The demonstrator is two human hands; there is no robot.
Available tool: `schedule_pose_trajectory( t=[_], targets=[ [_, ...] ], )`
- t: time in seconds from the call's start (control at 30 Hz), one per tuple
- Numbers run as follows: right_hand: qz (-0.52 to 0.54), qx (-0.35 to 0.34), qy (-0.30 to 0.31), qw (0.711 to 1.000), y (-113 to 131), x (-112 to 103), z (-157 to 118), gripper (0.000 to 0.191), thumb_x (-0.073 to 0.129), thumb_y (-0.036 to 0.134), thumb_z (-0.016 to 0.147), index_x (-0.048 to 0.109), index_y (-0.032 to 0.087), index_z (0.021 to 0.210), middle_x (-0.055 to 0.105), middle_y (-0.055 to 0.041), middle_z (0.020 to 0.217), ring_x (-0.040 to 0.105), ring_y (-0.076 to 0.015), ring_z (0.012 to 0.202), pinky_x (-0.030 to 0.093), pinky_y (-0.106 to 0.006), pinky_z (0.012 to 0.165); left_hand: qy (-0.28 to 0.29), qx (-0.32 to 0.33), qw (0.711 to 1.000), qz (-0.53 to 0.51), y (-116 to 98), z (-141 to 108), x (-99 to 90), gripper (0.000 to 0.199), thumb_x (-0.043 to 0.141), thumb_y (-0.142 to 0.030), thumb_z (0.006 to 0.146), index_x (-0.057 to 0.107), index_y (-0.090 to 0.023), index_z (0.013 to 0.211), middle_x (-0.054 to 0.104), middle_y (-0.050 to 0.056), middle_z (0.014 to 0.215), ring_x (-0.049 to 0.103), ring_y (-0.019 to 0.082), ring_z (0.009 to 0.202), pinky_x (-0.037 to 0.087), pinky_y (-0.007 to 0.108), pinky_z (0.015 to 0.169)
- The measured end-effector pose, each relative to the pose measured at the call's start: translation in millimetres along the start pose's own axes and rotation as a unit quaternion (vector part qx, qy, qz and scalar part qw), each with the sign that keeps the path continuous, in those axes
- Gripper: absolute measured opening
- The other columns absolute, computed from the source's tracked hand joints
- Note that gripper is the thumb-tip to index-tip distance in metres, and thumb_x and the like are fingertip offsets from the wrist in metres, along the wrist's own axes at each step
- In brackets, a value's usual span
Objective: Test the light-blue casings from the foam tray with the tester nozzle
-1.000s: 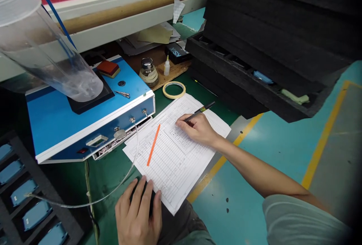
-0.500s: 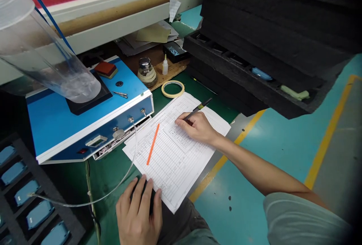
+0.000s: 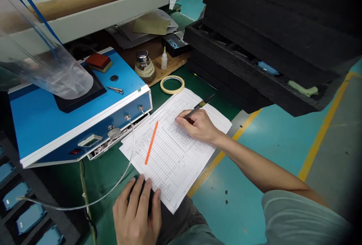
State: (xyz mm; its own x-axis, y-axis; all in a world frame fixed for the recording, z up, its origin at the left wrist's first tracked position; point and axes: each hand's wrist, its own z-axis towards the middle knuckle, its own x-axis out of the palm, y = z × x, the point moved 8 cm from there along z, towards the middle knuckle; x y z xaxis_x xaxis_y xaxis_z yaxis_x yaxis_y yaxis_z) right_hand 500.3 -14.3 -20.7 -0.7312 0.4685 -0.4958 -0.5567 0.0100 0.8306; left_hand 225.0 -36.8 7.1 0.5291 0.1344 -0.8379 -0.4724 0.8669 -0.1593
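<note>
My right hand (image 3: 196, 126) is closed round a dark pen (image 3: 200, 106), resting on a small printed slip (image 3: 181, 137) that lies over larger printed forms (image 3: 166, 173). My left hand (image 3: 137, 211) lies with its fingers spread at the lower left corner of the forms, fingertips at the paper's edge. Between the two hands, an orange stick (image 3: 151, 143) lies slanted across the printed grid. The pen's tip is hidden by my fingers. A roll of yellowish tape (image 3: 172, 85) sits just beyond the top edge of the paper.
A blue box (image 3: 76, 94) with a clear tube (image 3: 135, 143) stands left of the papers, a plastic cylinder (image 3: 68, 79) above it. Black foam trays hold blue parts (image 3: 31, 218) at lower left; more black foam (image 3: 254, 82) is at right. A glass jar (image 3: 145, 67) and small bottle (image 3: 164, 60) stand behind.
The view has shifted slightly, so the blue box and foam tray appear further left. Both hands keep nearly the same places, the right still holding the pen on the slip.
</note>
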Motion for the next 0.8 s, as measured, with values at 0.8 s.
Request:
schedule_pose_trajectory(
  t=[0.8],
  targets=[
    [-0.004,-0.015,-0.050,0.999,2,-5,-3,0.026,0.059,0.031,0.095,0.072,0.019,0.077,0.071,-0.0022,0.070,0.055,-0.0134,0.053,0.040,-0.029,0.052,0.005,-0.001,1.000,0.011,0,-6,-0.9,0.025,0.072,-0.014,0.090,0.071,-0.008,0.115,0.076,0.018,0.111,0.063,0.033,0.110,0.046,0.043,0.089]
  ],
)
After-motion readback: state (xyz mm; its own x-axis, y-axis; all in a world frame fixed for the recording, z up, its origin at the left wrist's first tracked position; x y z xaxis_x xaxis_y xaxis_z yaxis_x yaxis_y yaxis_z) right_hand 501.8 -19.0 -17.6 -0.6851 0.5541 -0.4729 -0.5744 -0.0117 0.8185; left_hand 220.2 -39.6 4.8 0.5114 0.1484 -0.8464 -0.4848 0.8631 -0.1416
